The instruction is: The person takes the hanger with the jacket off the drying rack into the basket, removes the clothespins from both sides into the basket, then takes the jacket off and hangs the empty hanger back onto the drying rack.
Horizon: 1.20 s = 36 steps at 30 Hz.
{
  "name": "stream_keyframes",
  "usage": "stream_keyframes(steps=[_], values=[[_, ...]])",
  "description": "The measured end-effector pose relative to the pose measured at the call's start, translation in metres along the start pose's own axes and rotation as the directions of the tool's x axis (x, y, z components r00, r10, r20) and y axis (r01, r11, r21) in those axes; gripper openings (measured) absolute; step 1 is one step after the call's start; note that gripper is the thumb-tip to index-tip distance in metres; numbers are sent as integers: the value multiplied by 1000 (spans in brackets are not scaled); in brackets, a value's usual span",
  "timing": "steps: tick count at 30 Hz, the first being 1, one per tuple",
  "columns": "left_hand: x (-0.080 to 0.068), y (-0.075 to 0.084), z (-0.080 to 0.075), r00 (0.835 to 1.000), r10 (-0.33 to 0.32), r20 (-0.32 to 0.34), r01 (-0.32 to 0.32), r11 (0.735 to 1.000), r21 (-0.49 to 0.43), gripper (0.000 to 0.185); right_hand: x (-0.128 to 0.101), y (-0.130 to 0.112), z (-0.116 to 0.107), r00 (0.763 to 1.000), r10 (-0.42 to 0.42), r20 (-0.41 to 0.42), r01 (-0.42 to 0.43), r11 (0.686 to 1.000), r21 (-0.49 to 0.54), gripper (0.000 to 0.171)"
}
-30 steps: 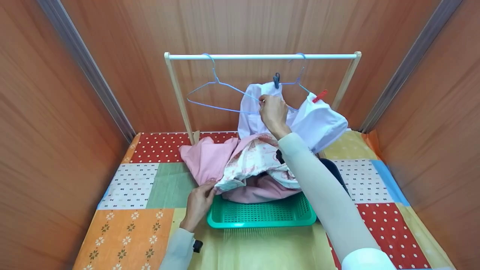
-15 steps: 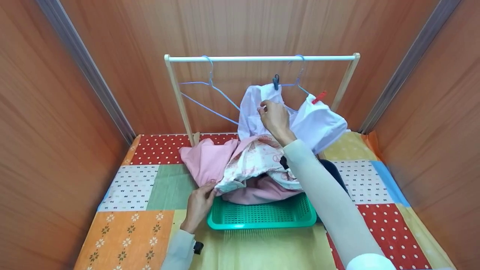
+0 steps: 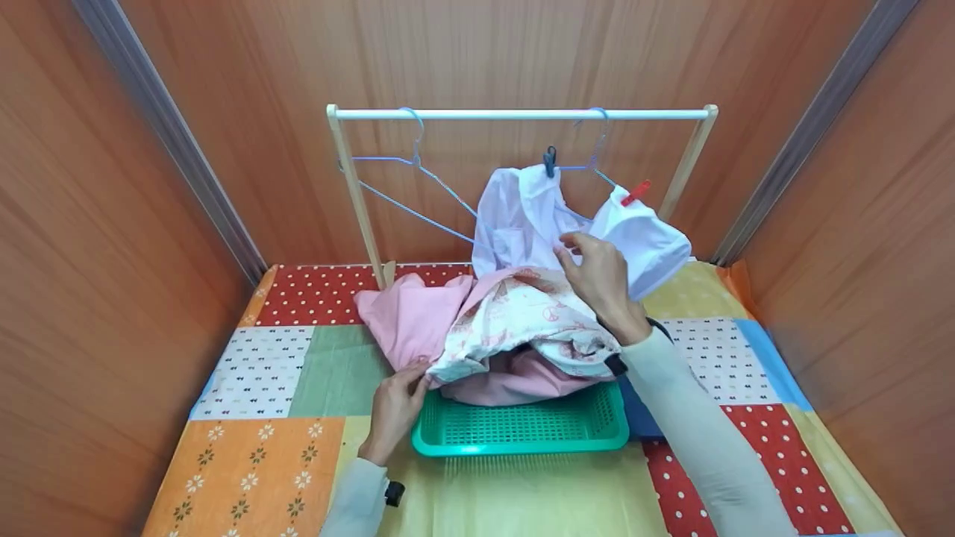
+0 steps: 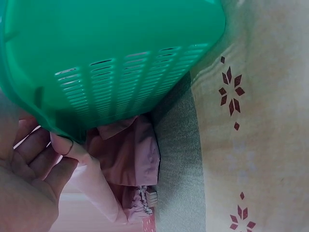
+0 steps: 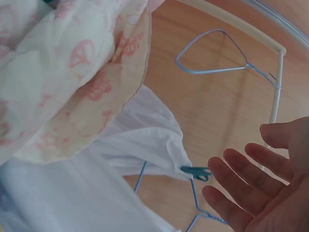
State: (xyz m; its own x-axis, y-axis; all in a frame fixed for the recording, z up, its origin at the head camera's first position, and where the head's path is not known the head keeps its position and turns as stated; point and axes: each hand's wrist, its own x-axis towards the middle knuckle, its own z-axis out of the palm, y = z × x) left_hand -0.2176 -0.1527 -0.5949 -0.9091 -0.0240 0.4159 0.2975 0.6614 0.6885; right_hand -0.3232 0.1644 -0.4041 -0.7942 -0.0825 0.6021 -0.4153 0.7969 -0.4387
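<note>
Left hand [image 3: 395, 406] on unlabelled green basket [image 3: 522, 436]

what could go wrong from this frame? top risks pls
1. The white shirt hangs bunched on its hanger, held by a dark clip and a red clip. The right hand is open beside it, so a snag might pull a clip loose.
2. The empty blue hanger hangs tilted on the rail; a knock could drop it.
3. The pile of clothes overhangs the green basket. The left hand pinches its edge; a tug might spill it.
</note>
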Motion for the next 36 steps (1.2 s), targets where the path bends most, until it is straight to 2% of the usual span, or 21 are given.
stream_keyframes(steps=[7,15,21,24,31,33,36], values=[[0,1,0,999,-37,12,37,999,5,27,-31,18,-21,998,-28,-50,30,998,49,22],[2,2,-5,999,-34,18,33,999,13,27,-66,40,-33,1000,26,17,-27,999,42,26],[3,3,-6,999,-39,35,39,999,6,31,-92,59,-35,998,30,54,-30,1000,-2,27],[2,4,-8,1000,-22,22,22,1000,-1,31,-104,68,-34,995,51,90,-49,999,-17,28],[3,4,-16,998,34,-57,-33,999,10,35,-126,82,-30,965,138,224,-130,990,-50,45],[5,1,-17,999,31,-43,-31,999,14,43,-130,87,-28,950,156,271,-145,987,-63,52],[9,-3,-19,1000,-10,27,9,1000,14,58,-135,92,-24,922,188,339,-170,982,-80,63]])
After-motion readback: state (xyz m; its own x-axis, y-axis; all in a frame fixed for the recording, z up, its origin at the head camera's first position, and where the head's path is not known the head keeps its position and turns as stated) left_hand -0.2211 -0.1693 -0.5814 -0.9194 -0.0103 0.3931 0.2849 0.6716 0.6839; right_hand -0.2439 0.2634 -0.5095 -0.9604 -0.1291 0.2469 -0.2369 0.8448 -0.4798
